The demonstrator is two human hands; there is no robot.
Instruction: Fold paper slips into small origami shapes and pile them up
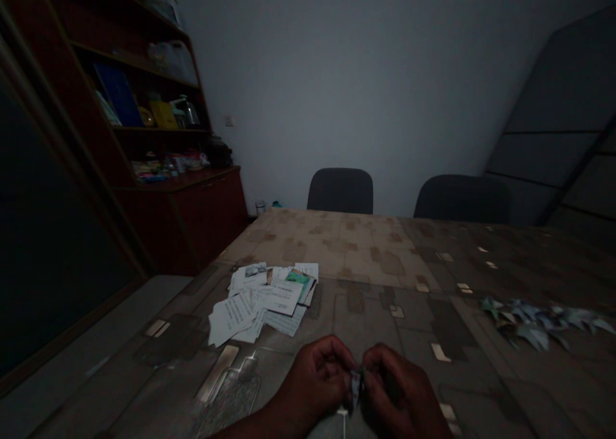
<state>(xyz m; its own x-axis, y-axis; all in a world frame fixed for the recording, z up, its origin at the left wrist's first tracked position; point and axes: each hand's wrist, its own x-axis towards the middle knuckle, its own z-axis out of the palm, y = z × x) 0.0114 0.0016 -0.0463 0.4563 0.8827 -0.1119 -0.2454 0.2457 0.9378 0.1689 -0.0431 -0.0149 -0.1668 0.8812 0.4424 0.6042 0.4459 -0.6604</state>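
Near the front edge of the table, my left hand (pixel 320 378) and my right hand (pixel 402 387) meet with their fingertips pinched on a small folded piece of paper (pixel 355 387). It looks narrow and pale with darker marks; its exact shape is partly hidden by the fingers. Beyond my left hand lies a loose pile of printed paper sheets (pixel 279 296), one with a green picture. Off to the right sits a cluster of folded paper pieces (pixel 534 323), pointed and greyish white with some green.
A patterned cover lies over the table (pixel 356 246). Two dark chairs (pixel 341 190) stand behind its far edge. At the left a red-brown cabinet (pixel 206 211) holds a kettle, a blue folder and other items. A grey panelled surface (pixel 553 118) rises at the right.
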